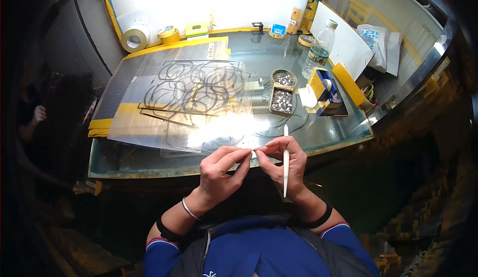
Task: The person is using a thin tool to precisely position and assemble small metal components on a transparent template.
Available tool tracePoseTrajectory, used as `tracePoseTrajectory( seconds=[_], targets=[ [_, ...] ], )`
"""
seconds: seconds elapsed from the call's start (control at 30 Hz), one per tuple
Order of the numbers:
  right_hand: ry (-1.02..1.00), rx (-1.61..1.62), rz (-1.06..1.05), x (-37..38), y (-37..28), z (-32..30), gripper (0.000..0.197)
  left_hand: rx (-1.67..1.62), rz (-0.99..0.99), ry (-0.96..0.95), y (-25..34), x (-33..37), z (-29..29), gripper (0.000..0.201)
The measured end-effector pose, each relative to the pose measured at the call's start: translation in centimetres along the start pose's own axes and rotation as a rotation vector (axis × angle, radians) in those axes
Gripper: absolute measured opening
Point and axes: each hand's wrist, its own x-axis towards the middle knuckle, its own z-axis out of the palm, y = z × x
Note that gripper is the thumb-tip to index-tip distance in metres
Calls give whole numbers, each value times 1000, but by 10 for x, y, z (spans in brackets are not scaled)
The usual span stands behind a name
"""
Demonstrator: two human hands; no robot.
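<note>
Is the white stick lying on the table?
No, the white stick is held in the right hand.

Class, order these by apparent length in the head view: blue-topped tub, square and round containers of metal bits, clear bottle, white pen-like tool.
1. White pen-like tool; nearer the camera, so its real rank is unsure.
2. Clear bottle.
3. Square container and round container, too alike to rank.
4. Blue-topped tub.

White pen [286,177]; black loops [199,91]; silvery pieces [282,101]; blue-and-yellow box [321,85]; pale-green bottle cap [331,23]; worktop [328,130] — greenish edge [343,144], yellow tape [101,127]; blue shirt [249,252] — red-and-white striped sleeve hems [161,241].
</note>
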Motion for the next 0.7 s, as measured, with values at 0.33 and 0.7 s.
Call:
tracePoseTrajectory(
  seconds=[0.33, 0.7],
  targets=[
    [-51, -120, -112, -2, -2, 0, 28, 6, -37, -76, 3, 2, -4, 20],
    [-77, -231, -248, -3, 4, -5, 27, -203, -355, -218, 9, 8, -12, 16]
  ],
)
